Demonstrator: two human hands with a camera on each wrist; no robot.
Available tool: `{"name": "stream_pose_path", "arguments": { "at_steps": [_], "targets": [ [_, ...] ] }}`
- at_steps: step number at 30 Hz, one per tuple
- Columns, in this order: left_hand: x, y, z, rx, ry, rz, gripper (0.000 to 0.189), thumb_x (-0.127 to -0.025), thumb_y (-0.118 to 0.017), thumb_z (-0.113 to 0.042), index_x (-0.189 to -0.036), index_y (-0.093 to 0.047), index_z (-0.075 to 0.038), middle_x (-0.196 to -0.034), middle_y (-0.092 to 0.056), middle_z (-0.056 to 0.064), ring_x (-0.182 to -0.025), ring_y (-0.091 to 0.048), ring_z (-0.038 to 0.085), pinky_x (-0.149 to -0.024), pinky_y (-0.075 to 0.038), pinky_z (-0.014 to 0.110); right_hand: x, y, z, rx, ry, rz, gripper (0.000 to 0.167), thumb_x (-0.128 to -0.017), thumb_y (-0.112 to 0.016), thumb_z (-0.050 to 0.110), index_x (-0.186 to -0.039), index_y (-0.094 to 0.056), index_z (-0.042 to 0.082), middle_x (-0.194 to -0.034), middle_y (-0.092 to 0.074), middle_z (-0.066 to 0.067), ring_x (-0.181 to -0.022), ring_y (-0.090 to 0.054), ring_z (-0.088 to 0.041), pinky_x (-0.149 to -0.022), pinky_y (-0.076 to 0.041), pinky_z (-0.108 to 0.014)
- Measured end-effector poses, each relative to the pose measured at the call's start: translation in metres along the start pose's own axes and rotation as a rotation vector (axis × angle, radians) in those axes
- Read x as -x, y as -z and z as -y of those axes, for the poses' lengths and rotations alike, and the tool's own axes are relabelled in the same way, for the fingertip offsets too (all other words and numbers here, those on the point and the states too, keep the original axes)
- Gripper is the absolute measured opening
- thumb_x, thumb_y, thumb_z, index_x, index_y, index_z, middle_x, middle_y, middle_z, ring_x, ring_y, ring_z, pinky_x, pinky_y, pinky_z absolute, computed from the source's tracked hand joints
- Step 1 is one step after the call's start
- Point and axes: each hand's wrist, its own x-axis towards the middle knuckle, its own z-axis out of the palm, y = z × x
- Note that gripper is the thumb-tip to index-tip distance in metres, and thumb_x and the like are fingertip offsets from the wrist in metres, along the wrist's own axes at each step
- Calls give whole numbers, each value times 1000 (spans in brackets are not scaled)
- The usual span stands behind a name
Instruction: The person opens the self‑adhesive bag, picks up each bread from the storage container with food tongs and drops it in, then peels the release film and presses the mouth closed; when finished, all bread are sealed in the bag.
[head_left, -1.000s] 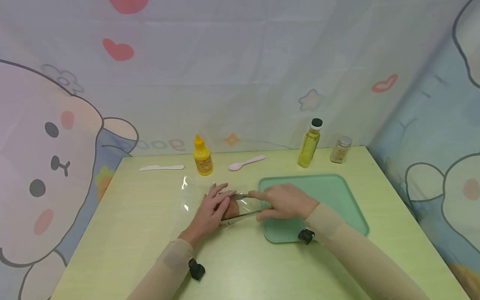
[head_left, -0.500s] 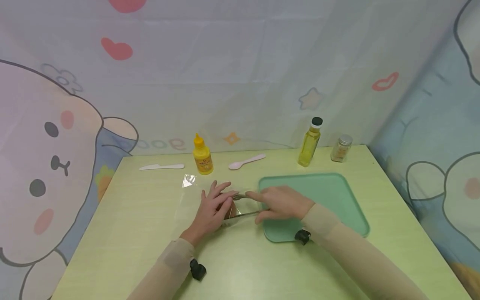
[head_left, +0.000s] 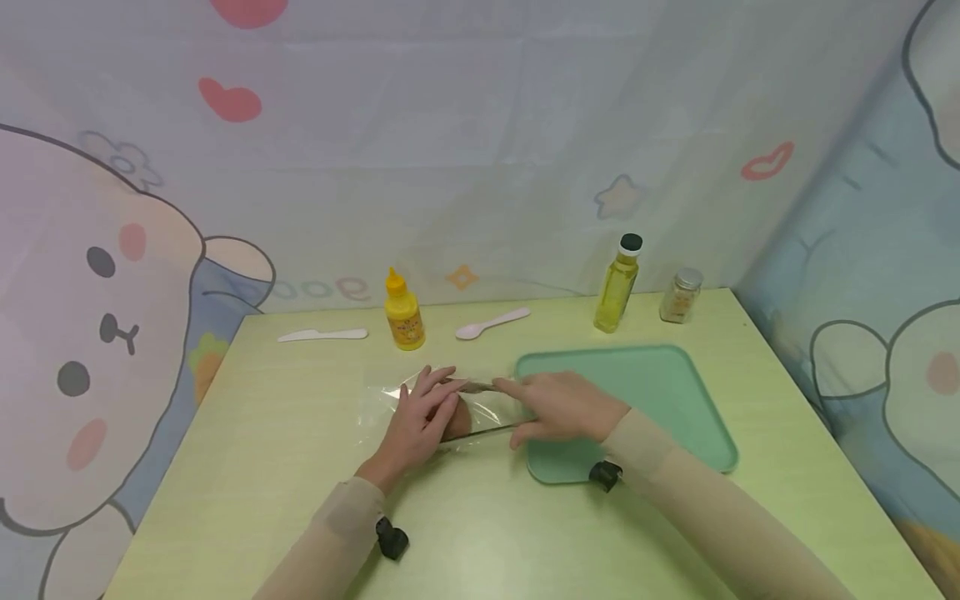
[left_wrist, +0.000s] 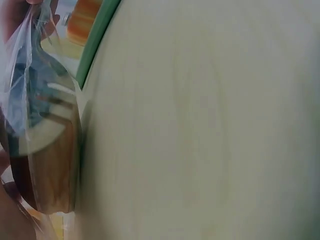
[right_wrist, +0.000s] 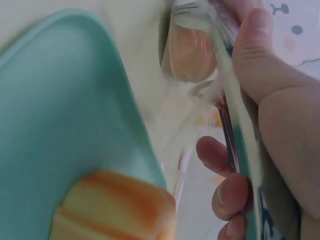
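A clear plastic bag point(head_left: 491, 408) lies stretched between my two hands, with a rounded brownish-pink piece inside it point(right_wrist: 192, 55); its kind is unclear. My left hand point(head_left: 412, 425) holds the bag around this piece, fingers fanned over its top, partly hiding it. In the left wrist view the piece point(left_wrist: 55, 175) shows brown through the film. My right hand point(head_left: 566, 406) grips the other end of the bag, index finger at the far edge and thumb at the near edge. In the right wrist view, curled fingers point(right_wrist: 232, 195) lie opposite the thumb along the film.
A green tray point(head_left: 660, 375) sits beneath my right hand, with a golden bread roll point(right_wrist: 120, 205) on it. Along the back stand a yellow squeeze bottle point(head_left: 406, 317), an oil bottle point(head_left: 617, 287) and a small jar point(head_left: 681, 296). A white knife point(head_left: 322, 334) and pink spoon point(head_left: 491, 323) lie there too.
Both hands stay nearly in place. The loose film left of my left hand has shifted and lies lower, and more of the piece shows than half a second ago.
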Motion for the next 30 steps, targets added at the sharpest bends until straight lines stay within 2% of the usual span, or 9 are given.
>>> {"name": "stream_pose_path", "arguments": {
  "at_steps": [2, 5, 8, 11, 19, 23, 26, 30],
  "targets": [
    [1, 1, 2, 27, -7, -2, 32, -110, -55, -19, -137, -71, -16, -154, -56, 13, -149, -34, 57, -111, -13, 87, 4, 2, -4, -12, -1, -3, 90, -88, -77, 63, -158, -49, 14, -94, -67, 1, -73, -58, -10, -65, -53, -35],
    [1, 1, 5, 60, -27, -8, 32, -110, -55, -17, -138, -71, -16, -157, -53, 11, -149, -41, 47, -118, -25, 75, 12, 6, -9, -35, -11, -4, 88, -89, -76, 62, -158, -48, 15, -87, -63, 5, -69, -53, -5, -64, -50, -32],
    [0, 1, 6, 77, -45, -14, 32, -109, -57, -14, -137, -71, -15, -158, -51, 10, -145, -48, 39, -118, -36, 62, 20, 12, -14, -43, -29, 2, 86, -90, -75, 62, -158, -48, 18, -83, -60, 7, -69, -52, -4, -62, -48, -30],
    [0, 1, 5, 77, -54, -22, 32, -108, -58, -13, -136, -72, -14, -158, -51, 11, -143, -51, 39, -114, -41, 63, 26, 15, -17, -31, -34, 0, 86, -89, -76, 61, -158, -48, 18, -79, -56, 9, -68, -50, -5, -60, -46, -29],
    [-4, 0, -1, 65, -99, -27, 30, -107, -59, -12, -133, -73, -15, -155, -53, 15, -140, -53, 44, -109, -29, 82, 22, 7, -20, -56, 8, 4, 83, -89, -77, 59, -156, -52, 19, -70, -52, 17, -64, -50, -1, -57, -45, -26],
    [-3, -2, -2, 65, -66, -19, 30, -107, -59, -13, -133, -73, -17, -157, -52, 15, -147, -40, 53, -107, -17, 89, 18, 6, -16, -70, 13, 0, 80, -90, -76, 58, -155, -54, 16, -63, -52, 17, -60, -50, 0, -57, -46, -27],
    [-2, -4, -4, 38, -47, -20, 30, -107, -59, -16, -132, -74, -21, -158, -50, 14, -149, -30, 61, -105, -7, 92, 14, 6, -10, -69, 11, -6, 78, -92, -74, 58, -154, -55, 14, -65, -53, 15, -62, -52, -1, -60, -49, -28],
    [-3, -5, -7, -14, -69, -45, 29, -107, -60, -18, -131, -75, -23, -159, -50, 13, -148, -28, 63, -105, -4, 92, 8, 7, 2, -55, -15, -8, 77, -92, -73, 59, -152, -56, 13, -73, -59, 10, -67, -57, -6, -64, -53, -32]
  ]
}}
